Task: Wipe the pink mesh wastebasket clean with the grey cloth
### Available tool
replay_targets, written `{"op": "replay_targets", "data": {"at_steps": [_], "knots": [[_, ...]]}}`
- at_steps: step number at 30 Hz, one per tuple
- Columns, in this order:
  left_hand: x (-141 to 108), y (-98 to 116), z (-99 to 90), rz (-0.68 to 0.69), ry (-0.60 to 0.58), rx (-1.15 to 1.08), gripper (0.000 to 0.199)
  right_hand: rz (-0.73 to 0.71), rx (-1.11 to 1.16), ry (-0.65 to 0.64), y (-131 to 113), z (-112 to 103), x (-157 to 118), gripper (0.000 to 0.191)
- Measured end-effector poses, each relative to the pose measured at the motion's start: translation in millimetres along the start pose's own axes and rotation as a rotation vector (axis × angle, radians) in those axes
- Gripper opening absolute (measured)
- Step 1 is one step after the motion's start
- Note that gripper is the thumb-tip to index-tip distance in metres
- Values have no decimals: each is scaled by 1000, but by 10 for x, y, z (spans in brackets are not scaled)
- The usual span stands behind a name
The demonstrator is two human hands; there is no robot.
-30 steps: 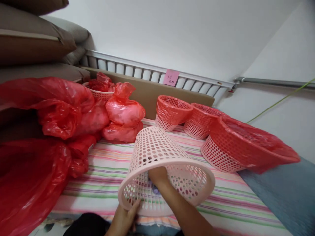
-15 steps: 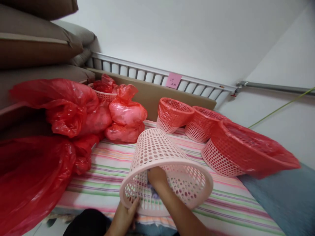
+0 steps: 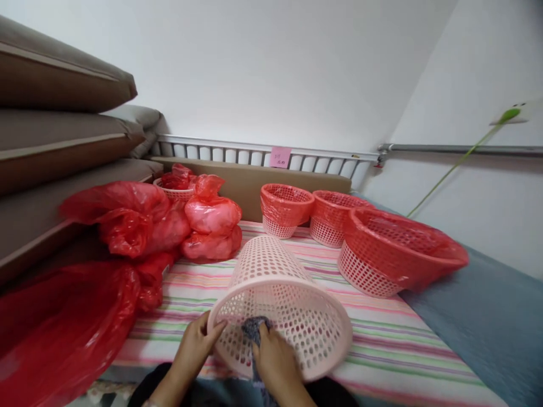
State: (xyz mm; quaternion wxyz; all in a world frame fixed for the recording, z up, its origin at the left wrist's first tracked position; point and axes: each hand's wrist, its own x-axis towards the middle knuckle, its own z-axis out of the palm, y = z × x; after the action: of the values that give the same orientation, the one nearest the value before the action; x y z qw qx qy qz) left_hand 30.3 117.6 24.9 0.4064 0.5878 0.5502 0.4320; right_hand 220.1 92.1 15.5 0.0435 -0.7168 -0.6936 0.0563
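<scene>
A pale pink perforated basket (image 3: 271, 265) lies on its side on the striped cloth, its wide mouth facing me. My left hand (image 3: 197, 342) grips the left part of its rim, thumb on the near side. Inside the mouth, near the lower left wall, my right hand (image 3: 275, 359) holds a dark grey-blue cloth (image 3: 254, 328); part of the cloth hangs down below the hand, over the rim.
Three baskets lined with red bags, one of them (image 3: 286, 206), stand at the back and right. Filled red bags (image 3: 214, 217) and a loose red bag (image 3: 72, 328) lie left. Stacked cushions (image 3: 63, 79) rise behind them. A radiator (image 3: 241, 155) lines the wall.
My right hand has drawn back from deeper inside the basket toward its mouth, with the cloth now plainer to see. My left hand has moved up the rim. The camera view has shifted.
</scene>
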Motion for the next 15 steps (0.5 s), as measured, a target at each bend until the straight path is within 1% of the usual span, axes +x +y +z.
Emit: {"op": "replay_targets", "data": {"at_steps": [1, 3, 4, 5, 7, 9, 12, 15], "knots": [[-31, 17, 2, 14, -13, -39, 41, 5, -3, -9, 5, 31, 26, 37], [-122, -40, 96, -6, -67, -110, 45, -6, 2, -3, 14, 112, 61, 36], [-171, -108, 173, -48, -125, -135, 47, -14, 9, 14, 19, 150, 69, 36], [-215, -191, 256, -113, -158, -140, 50, -21, 15, 32, 23, 179, 70, 36], [-271, -361, 404, -218, -194, -145, 58, -29, 23, 49, 28, 204, 59, 37], [-274, -478, 489, -264, -212, -152, 64, -22, 16, 45, 22, 194, 47, 37], [-214, -508, 500, -265, -261, -156, 67, -33, -3, 43, -22, 163, 93, 35], [-151, -458, 463, -249, -266, -183, 65, -57, 5, 54, -95, 133, 309, 32]]}}
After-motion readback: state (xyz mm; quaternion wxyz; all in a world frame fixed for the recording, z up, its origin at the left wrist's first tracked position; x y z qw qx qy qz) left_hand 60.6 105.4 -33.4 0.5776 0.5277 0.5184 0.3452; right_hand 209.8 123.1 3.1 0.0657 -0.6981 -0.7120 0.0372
